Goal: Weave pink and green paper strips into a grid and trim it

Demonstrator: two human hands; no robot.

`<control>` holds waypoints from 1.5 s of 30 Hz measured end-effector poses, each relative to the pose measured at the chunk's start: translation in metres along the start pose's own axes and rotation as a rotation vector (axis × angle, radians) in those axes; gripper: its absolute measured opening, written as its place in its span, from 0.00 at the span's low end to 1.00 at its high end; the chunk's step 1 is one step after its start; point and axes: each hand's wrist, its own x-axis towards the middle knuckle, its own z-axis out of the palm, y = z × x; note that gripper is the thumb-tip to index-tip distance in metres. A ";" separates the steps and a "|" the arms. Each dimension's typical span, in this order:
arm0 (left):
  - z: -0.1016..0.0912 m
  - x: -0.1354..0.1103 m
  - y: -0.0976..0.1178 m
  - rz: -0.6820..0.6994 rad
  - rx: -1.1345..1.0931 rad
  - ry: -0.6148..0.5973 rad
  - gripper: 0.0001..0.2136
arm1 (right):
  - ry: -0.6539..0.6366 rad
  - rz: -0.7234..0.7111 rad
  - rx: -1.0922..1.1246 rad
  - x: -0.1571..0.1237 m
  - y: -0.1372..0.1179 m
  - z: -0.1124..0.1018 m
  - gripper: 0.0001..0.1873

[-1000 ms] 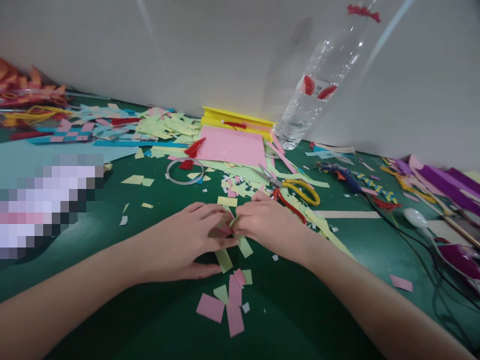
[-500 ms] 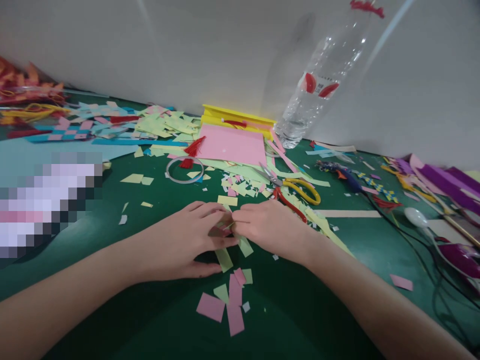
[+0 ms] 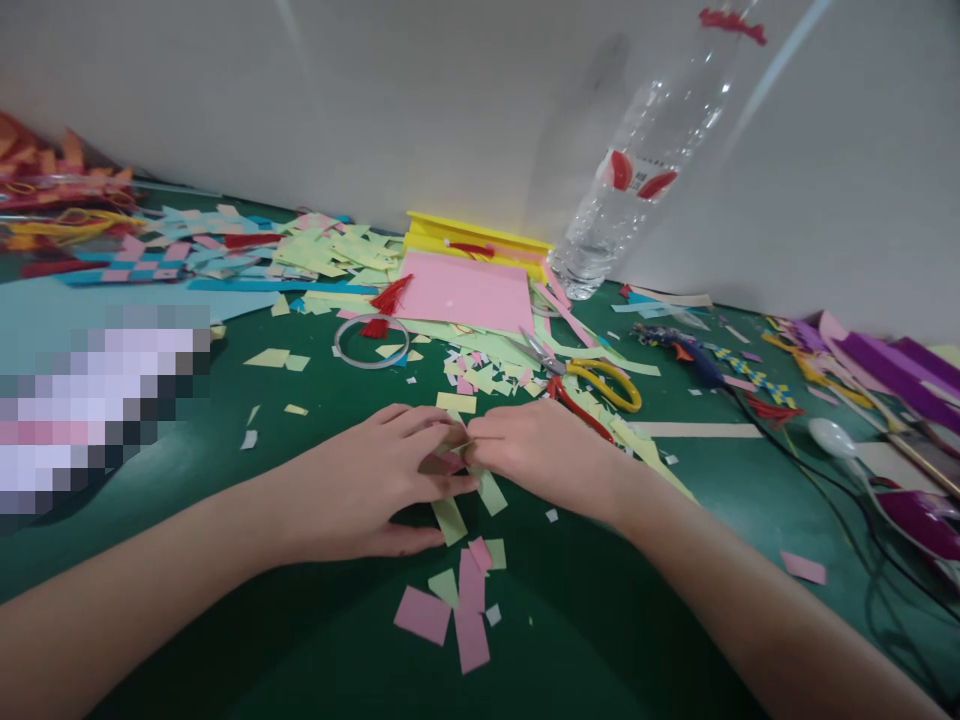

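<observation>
Close together over the table, my left hand (image 3: pixel 367 470) and my right hand (image 3: pixel 536 450) meet at their fingertips. Pale green paper strips (image 3: pixel 449 522) stick out below the fingers, and a thin light edge shows between them. The left fingers are bent around the paper, with the thumb held apart below. My right hand is closed in a pinch at the same spot; its fingertips are partly hidden. Pink paper pieces (image 3: pixel 424 615) and a small green triangle lie just below the hands. Beyond the right hand rest scissors (image 3: pixel 604 384) with a yellow and a red handle.
Paper scraps (image 3: pixel 487 372) litter the green table. A tape roll (image 3: pixel 371 341), a red tassel (image 3: pixel 392 294) and pink paper (image 3: pixel 465 290) lie behind the hands. A tilted plastic bottle (image 3: pixel 641 160) leans on the wall. A glue gun (image 3: pixel 697 365) with its cable lies right.
Both hands stay nearly where they were. The right fingers shift very slightly at the paper, and the view has moved a little.
</observation>
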 end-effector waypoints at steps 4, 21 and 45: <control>0.001 0.000 0.000 0.003 0.016 0.014 0.17 | 0.005 -0.022 -0.042 0.001 -0.003 -0.001 0.07; 0.000 0.000 0.000 0.002 0.008 -0.003 0.17 | -0.028 -0.014 -0.039 0.001 -0.001 -0.001 0.08; 0.000 0.000 0.001 -0.021 -0.017 -0.024 0.17 | -0.068 -0.053 -0.196 0.001 -0.011 -0.001 0.09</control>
